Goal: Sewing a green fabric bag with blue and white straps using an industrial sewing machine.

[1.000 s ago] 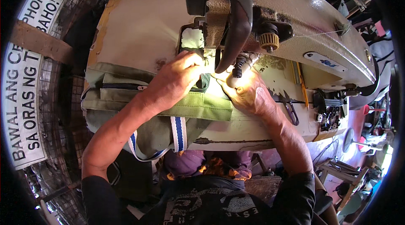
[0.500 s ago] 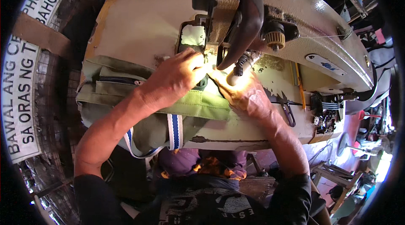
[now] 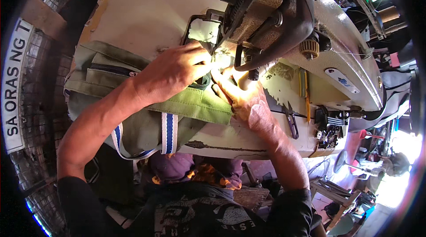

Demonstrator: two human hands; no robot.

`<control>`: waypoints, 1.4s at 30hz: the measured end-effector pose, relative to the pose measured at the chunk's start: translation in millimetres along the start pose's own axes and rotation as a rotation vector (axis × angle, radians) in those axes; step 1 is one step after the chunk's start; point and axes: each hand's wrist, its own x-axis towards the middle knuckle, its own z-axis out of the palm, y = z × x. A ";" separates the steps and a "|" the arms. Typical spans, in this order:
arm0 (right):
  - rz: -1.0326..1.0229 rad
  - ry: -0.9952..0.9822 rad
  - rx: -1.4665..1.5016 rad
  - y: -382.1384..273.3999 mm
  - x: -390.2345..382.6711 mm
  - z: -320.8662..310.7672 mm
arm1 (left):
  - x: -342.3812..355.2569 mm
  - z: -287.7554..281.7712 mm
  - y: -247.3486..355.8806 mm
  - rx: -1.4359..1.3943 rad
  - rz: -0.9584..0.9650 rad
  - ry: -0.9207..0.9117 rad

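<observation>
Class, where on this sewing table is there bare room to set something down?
Bare tabletop lies beyond the green bag, left of the sewing machine; a narrower strip separates bag and right forearm. Crowded: around the left hand and right hand.

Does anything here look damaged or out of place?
The tabletop looks worn: a ragged dark strip breaks its pale surface along the front edge, and more jagged dark patches show near the scissors, as if the covering had chipped away.

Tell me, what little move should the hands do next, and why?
Maybe slide the left hand back a bit over the green bag: its fingertips are close to the sewing machine's working end and near the right hand, and I can't make out the needle in the bright glare there.
</observation>
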 end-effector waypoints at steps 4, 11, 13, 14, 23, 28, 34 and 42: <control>-0.025 -0.004 -0.037 -2.0 1.7 -1.8 | -0.5 2.3 1.2 -0.044 -0.031 0.003; 0.007 -0.031 -0.004 1.7 0.4 1.0 | 2.1 8.5 -0.6 -0.094 -0.076 0.040; -0.007 0.007 -0.012 1.6 -1.0 1.4 | 0.9 8.6 -1.6 -0.095 -0.061 0.044; 0.009 0.003 -0.020 1.2 -1.6 1.2 | 0.4 8.1 -2.7 -0.119 -0.080 0.021; 0.030 -0.102 -0.039 4.9 -4.9 -8.6 | 3.7 15.8 -6.4 -0.169 -0.150 0.085; 0.256 -0.274 -0.200 -5.2 -63.8 -96.2 | 4.7 16.6 -4.5 -0.161 -0.166 0.117; 0.523 0.464 -0.783 103.9 -118.0 -322.2 | 6.1 16.6 -5.3 -0.169 -0.172 0.090; 0.999 0.013 -0.522 279.7 -111.7 -391.8 | 6.4 17.7 -9.3 -0.137 -0.231 0.075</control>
